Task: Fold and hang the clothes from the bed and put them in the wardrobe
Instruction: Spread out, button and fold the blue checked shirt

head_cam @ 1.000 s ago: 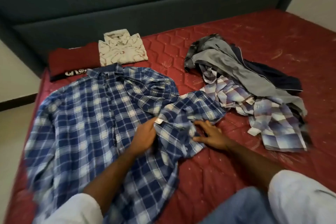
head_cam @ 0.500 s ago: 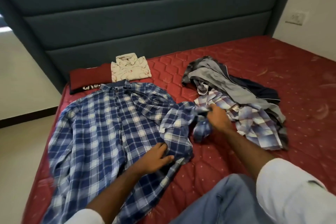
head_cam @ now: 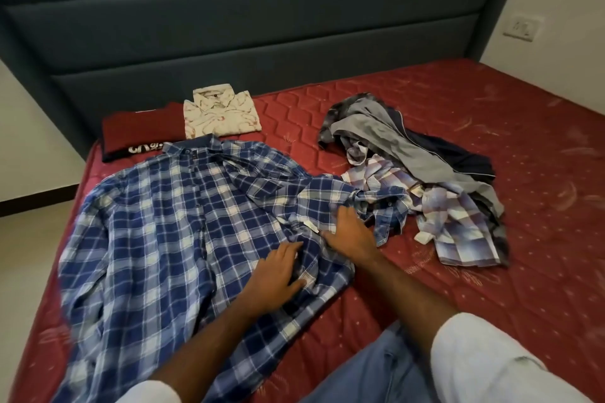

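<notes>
Fingers [head_cam: 288,252] of my left hand [head_cam: 278,275] lie nearly straight, pressing flat on the blue plaid shirt [head_cam: 170,226] at frame centre. Just beside it, my right hand [head_cam: 350,232] rests spread on the shirt's bunched sleeve, gripping nothing. That shirt lies across the red mattress [head_cam: 491,271]. Unfolded clothes [head_cam: 422,167] are heaped centre right; a folded cream shirt [head_cam: 221,118] and folded maroon garment [head_cam: 137,131] sit upper left.
</notes>
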`<state>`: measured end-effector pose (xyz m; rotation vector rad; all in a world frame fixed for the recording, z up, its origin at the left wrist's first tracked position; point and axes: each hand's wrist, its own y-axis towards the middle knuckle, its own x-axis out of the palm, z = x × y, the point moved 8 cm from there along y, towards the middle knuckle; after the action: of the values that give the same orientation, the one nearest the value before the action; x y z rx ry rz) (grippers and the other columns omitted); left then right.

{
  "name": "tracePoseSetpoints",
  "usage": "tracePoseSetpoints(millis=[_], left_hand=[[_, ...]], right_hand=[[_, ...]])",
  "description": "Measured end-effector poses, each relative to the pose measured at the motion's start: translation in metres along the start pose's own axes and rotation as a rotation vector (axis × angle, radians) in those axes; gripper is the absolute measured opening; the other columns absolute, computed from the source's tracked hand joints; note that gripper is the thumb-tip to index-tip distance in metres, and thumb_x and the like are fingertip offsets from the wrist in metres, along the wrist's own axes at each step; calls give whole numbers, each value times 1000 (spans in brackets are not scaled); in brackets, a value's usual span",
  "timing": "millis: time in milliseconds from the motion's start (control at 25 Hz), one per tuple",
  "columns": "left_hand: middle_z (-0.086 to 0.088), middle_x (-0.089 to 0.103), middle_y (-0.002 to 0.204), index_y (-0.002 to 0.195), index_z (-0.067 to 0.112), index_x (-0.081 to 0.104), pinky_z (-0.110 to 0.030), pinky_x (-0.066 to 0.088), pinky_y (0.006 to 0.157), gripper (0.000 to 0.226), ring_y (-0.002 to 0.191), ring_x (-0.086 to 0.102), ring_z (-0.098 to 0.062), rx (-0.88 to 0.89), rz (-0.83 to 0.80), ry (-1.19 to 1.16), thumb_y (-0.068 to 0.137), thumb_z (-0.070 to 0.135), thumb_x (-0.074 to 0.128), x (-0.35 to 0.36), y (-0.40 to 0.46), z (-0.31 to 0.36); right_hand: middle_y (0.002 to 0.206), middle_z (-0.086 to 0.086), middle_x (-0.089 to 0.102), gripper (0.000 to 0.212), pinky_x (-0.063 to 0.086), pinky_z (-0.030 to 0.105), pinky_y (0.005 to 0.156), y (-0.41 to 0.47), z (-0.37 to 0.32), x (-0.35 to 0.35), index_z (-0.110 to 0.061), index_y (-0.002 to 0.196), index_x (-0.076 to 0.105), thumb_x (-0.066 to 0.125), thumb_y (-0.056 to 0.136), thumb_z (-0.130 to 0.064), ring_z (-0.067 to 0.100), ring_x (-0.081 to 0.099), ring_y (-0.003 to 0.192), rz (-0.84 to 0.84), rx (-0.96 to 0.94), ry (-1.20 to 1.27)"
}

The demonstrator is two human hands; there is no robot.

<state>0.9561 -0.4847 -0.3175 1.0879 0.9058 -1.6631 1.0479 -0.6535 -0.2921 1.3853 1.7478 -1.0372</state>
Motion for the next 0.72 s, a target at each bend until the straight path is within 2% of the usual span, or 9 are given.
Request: tracePoseSetpoints(millis=[120, 240, 320, 400, 440, 480, 520, 600, 720], left_hand=[[0, 20, 164, 161, 26, 5, -43, 29, 118, 90, 144, 30, -19, -6, -40, 50, 94, 59, 56, 9, -3, -6], [-2, 12, 167, 160, 36, -7, -45, 27, 117, 88, 147, 25, -23, 20, -59, 124, 97, 61, 49, 11, -1, -2], [-4, 13, 167, 158, 42, -12, -48, 27, 114, 86, 147, 25, -26, 37, -61, 166, 96, 68, 41, 15, 0, 2], [-6, 12, 167, 156, 44, -17, -52, 27, 114, 88, 149, 21, -30, 23, -87, 203, 93, 78, 33, 23, -2, 5], [-6, 11, 167, 156, 43, -20, -53, 27, 113, 89, 149, 19, -31, 13, -89, 220, 92, 80, 30, 27, -3, 8], [-5, 9, 168, 155, 40, -23, -54, 27, 113, 91, 150, 17, -32, -1, -89, 229, 91, 81, 28, 30, -3, 10], [-5, 5, 169, 156, 37, -24, -56, 26, 114, 93, 151, 14, -32, -13, -92, 228, 91, 82, 26, 33, -2, 12], [-4, -7, 170, 157, 34, -23, -63, 19, 117, 97, 154, 5, -34, -26, -130, 201, 88, 85, 23, 35, 2, 14], [-7, -24, 166, 157, 35, -20, -72, 0, 116, 110, 153, -14, -39, -4, -226, 206, 79, 91, 34, 39, 15, 16]], right_hand=[[146, 17, 39, 84, 48, 50, 100, 6, 42, 6, -6, 142, 33, 74, 85, -51, 41, 50, 129, 59, 281, 134], [142, 19, 45, 82, 49, 49, 97, 9, 49, 6, -4, 142, 32, 79, 84, -37, 42, 54, 125, 108, 354, 212], [121, 13, 60, 55, 52, 46, 91, 12, 49, 9, -8, 129, 46, 75, 86, -26, 38, 63, 111, 98, 372, 268], [91, 6, 65, 13, 54, 40, 78, 13, 47, 8, -13, 100, 60, 64, 88, -19, 30, 66, 90, 92, 333, 409], [82, 5, 63, 3, 52, 36, 69, 9, 45, 5, -13, 91, 63, 60, 91, -14, 26, 64, 79, 96, 311, 551], [77, 5, 61, 9, 48, 34, 62, 3, 45, -1, -11, 88, 64, 57, 93, -9, 22, 60, 70, 120, 300, 723], [76, 6, 62, 13, 46, 33, 59, -5, 47, -9, -10, 87, 64, 55, 94, -4, 20, 58, 65, 159, 298, 893], [86, 11, 71, 13, 54, 36, 67, -22, 53, -26, -8, 91, 67, 57, 94, 0, 23, 66, 72, 212, 270, 1162], [108, 12, 76, 29, 58, 36, 81, -50, 44, -38, -10, 112, 67, 64, 89, 7, 25, 74, 93, 95, 100, 1379]])
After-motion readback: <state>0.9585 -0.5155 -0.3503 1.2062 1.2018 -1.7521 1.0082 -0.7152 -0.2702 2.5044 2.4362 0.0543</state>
